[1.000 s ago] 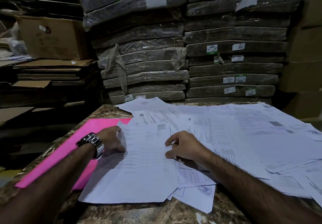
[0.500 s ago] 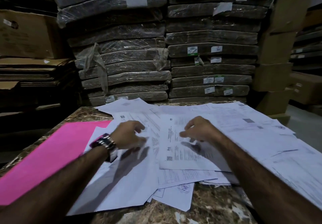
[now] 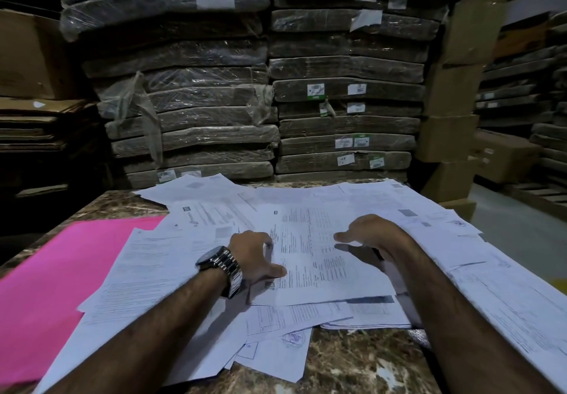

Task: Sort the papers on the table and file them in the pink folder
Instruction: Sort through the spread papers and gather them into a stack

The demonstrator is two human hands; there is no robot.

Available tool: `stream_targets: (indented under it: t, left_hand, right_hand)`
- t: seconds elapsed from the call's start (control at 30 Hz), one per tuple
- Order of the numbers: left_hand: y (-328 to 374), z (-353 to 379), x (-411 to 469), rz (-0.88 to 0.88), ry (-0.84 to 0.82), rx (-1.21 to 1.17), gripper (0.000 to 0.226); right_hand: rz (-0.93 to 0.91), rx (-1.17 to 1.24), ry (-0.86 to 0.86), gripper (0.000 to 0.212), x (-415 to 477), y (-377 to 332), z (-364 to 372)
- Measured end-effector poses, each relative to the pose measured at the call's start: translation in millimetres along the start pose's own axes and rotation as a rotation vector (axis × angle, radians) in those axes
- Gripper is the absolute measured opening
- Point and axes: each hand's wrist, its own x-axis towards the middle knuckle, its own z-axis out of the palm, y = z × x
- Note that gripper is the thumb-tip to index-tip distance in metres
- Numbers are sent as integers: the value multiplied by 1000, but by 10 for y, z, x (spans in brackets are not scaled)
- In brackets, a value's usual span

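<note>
Room: a dim storeroom; two tall stacks of plastic-wrapped bundles (image 3: 190, 111) rise right behind the worktop, with cardboard boxes (image 3: 454, 86) piled to the right of them.
Worktop: brown marbled stone (image 3: 352, 360), bare only at the near edge and the far left corner.
Papers: loose printed sheets (image 3: 322, 255) overlap across the middle and right, reaching the far edge and running over the right one.
Pink folder: it lies flat (image 3: 61, 271) on the left side of the worktop, its right part under the nearest sheets.
Open room: a strip of floor shows to the right past the boxes; the back is walled in by the bundles.
Left hand: it rests (image 3: 254, 255) on the central sheets, fingers lightly bent, thumb flat on the top page, gripping nothing.
Right hand: arched (image 3: 371, 234) over the same page, thumb stretched out and a shadow beneath; its fingers are hidden, so I cannot tell whether it grips anything.
Watch: metal band (image 3: 222, 266) on the left wrist.
</note>
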Motion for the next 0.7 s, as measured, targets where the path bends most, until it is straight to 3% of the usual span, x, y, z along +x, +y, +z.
stream_targets:
  t: [0.17,0.33,0.43,0.7]
  left_hand:
    - [-36,22,-36,-16,12,-67,76]
    - [-49,31,-70,-23,31,-109,77]
    - [-66,50,-74,-28,37,-130,76]
    - [-137,75,-33,-82,69,-342,76]
  right_hand:
    - [-70,282,-88,38,29,137,-98]
    - [-110,391,-48,18,-36,177,-150]
    - [-134,436,-62,17,-17,188,-105]
    - [-144,221,-53,26,68,203,-28]
